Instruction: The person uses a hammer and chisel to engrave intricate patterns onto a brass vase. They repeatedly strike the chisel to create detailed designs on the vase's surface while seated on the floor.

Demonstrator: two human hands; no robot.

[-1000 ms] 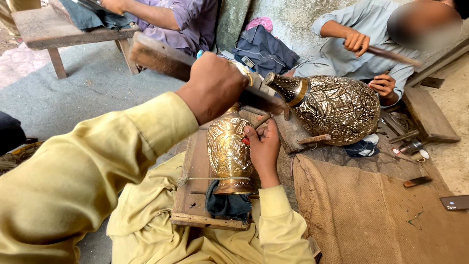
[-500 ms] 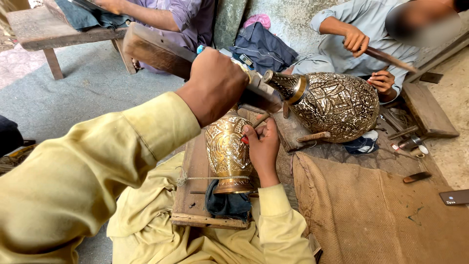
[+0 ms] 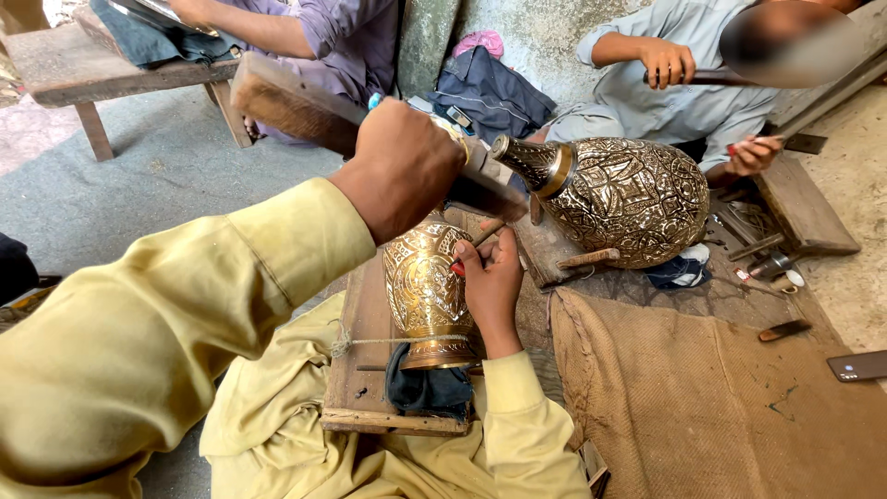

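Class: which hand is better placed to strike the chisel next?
Probably left: the left hand holds the wooden mallet raised above the chisel; the right hand steadies it on the brass vase.

Left hand (image 3: 402, 166) hides vase (image 3: 427, 288) top & mallet (image 3: 305, 106) middle; chisel (image 3: 480, 242) tip unclear.

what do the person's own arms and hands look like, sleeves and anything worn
Both arms wear long, loose sleeves of pale yellow cloth, creased, ending in plain cuffs at the wrists. The left hand and right hand are bare: no gloves, and no rings or watch that I can see.
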